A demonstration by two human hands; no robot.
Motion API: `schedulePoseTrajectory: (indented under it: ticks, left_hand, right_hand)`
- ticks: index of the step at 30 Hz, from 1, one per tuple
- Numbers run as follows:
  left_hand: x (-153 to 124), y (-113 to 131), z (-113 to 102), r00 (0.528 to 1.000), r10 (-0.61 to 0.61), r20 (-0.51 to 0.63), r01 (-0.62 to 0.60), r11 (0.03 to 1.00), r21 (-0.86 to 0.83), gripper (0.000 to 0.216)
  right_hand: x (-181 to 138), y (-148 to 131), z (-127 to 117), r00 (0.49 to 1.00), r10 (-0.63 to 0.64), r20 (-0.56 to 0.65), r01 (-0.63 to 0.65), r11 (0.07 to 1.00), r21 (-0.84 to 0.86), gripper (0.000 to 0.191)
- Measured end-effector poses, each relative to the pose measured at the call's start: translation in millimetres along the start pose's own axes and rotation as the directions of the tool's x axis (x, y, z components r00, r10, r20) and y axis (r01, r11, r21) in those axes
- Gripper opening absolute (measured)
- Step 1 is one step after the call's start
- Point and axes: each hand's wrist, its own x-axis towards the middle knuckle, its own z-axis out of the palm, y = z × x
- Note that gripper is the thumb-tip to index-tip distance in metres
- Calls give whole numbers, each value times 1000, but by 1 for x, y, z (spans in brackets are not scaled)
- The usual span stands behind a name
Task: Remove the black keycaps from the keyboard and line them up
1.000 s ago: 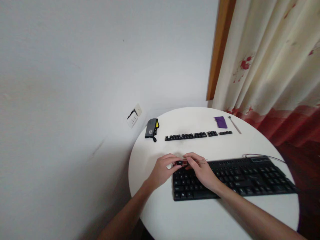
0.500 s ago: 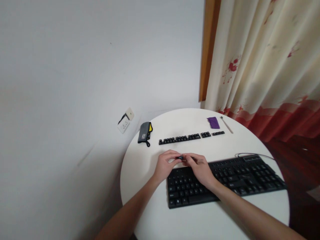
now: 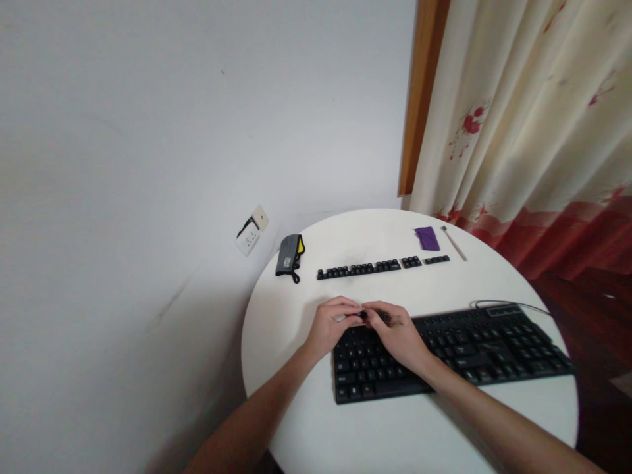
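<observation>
Left hand: fingertips pinched narrow on a small black plastic piece, lower centre of the frame. Right hand: fingers drawn in beside it; their exact grip cannot be told. Step in hand: apparently fine two-handed work near the long black plastic keyboard. Next move calls for a steady pinch. Open room: the round white tabletop, left of the hands. Keyboard's right end sits near the table edge, lower right.
</observation>
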Motion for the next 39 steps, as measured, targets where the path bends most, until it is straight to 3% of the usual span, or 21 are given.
schedulePoseTrajectory:
  ticks: [12,17,25,30,35,39]
  left_hand:
    - [1,3,3,999,-33,27,33,999,-2,12]
    - [1,4,2,998,49,32,-52,994,94,18]
    - [0,4,-4,980,173,98,-194,935,296,18]
    - [17,-26,-45,978,101,-181,-14,905,426,14]
    - [25,-70,-69,966,-121,-227,206,894,398,12]
    - [22,-84,-68,950,-149,-274,255,876,408,25]
  right_hand:
    - [0,-2,2,1000,4,22,-2,996,-88,21]
    - [5,2,0,994,28,-105,-37,996,-86,20]
    - [8,6,-7,987,121,-108,-127,991,-49,26]
    - [7,3,-8,988,106,-108,-113,992,-56,23]
    - [5,6,-4,993,102,-63,-106,992,-63,23]
    - [3,7,-3,994,101,-45,-103,993,-50,23]
